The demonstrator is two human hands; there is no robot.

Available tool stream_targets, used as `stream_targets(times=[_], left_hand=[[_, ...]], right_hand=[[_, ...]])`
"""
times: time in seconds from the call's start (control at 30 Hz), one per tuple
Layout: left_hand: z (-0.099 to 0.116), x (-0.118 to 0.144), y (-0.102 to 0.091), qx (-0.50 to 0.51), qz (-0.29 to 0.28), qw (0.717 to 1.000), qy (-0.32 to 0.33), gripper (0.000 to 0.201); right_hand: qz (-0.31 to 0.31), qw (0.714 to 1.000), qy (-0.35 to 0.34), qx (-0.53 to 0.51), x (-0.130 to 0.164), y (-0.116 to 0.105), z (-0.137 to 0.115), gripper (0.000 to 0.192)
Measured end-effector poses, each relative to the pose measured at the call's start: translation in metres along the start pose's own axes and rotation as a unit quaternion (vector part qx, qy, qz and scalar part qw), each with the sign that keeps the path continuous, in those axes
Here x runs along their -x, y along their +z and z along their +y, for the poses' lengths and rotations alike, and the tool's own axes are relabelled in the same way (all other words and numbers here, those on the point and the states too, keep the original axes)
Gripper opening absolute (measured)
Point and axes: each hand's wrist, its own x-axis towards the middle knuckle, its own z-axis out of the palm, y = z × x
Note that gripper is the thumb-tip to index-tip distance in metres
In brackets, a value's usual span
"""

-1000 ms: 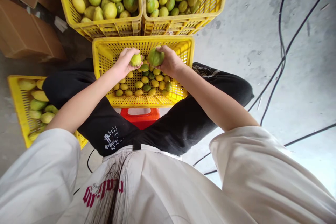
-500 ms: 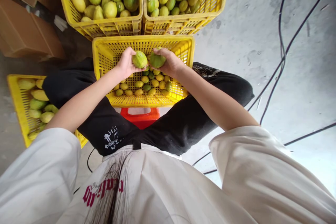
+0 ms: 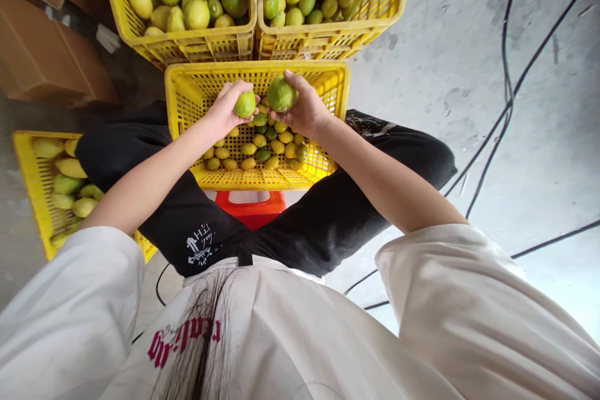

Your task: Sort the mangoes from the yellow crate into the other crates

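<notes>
The white shirt (image 3: 300, 331) had pink letters (image 3: 184, 337), partly under hair (image 3: 200, 362). The black pants (image 3: 323, 231) had white writing (image 3: 199, 250). Both were hard to read. Over the yellow basket (image 3: 262, 184), the right hand (image 3: 304, 105) had its fingers around a big green fruit (image 3: 282, 94), and the left hand (image 3: 227, 107) gripped a smaller green fruit (image 3: 244, 104). Little fruits (image 3: 260, 140) lay below.
</notes>
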Motion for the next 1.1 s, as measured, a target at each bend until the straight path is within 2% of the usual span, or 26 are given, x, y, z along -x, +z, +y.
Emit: stream_targets(times=[0.1,0.23,0.3,0.37,0.5,0.57,0.63,0.7,0.8,0.97,1.1], left_hand=[[-0.003,0.004,0.001,-0.023,-0.016,1.000,-0.001,0.040],[-0.010,0.004,0.004,-0.024,-0.030,0.999,0.008,0.048],[-0.013,0.002,0.005,-0.007,-0.032,0.999,0.002,0.049],[-0.013,0.002,0.006,0.020,-0.026,0.999,-0.013,0.042],[-0.007,0.008,0.009,0.078,-0.001,0.996,-0.036,0.023],[-0.002,0.012,0.013,0.087,0.000,0.995,-0.048,0.025],[0.002,0.016,0.017,0.072,-0.009,0.996,-0.060,0.034],[0.003,0.019,0.020,0.049,-0.027,0.997,-0.052,0.040],[0.001,0.021,0.023,0.033,-0.046,0.998,-0.029,0.032],[-0.005,0.018,0.021,0.021,-0.034,0.998,-0.046,0.018],[-0.013,0.000,0.009,0.033,-0.037,0.997,-0.053,0.027]], right_hand=[[0.012,1.000,-0.006,-0.011,0.000,-0.002,0.001,0.024],[0.012,1.000,0.004,0.003,-0.006,-0.009,0.007,0.019],[0.009,1.000,0.000,0.008,-0.011,-0.012,0.011,0.020],[0.015,1.000,-0.010,0.009,-0.016,-0.013,0.014,0.027],[0.044,0.999,-0.008,-0.004,-0.017,-0.012,0.011,0.040],[0.066,0.998,0.010,-0.013,-0.010,-0.008,0.004,0.034],[0.078,0.996,0.032,-0.016,0.000,-0.003,-0.002,0.033],[0.055,0.998,0.031,-0.019,0.007,0.001,-0.007,0.045],[0.019,0.999,0.031,0.018,0.008,0.003,-0.008,0.054],[0.023,0.999,0.034,0.031,0.006,0.001,-0.006,0.051],[0.032,0.999,0.025,0.008,0.007,0.002,-0.005,0.045]])
